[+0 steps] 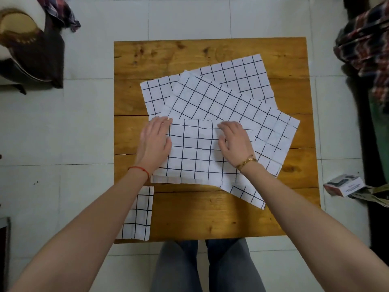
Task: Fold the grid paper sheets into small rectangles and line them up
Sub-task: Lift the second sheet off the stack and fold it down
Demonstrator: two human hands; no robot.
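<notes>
Hands flat on the top sheet (pixel 195 148), table (pixel 210 218) centre: left hand (pixel 154 142) and right hand (pixel 234 142) open, gripping nothing. Looks half-folded already, hard to tell. Square edges, then crease outward. One rectangle (pixel 139 213) waits near left.

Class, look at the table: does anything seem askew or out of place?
Yes. The unfolded grid sheets lie fanned at clashing angles, and the folded rectangle juts past the wooden table edge at its near left corner.
</notes>
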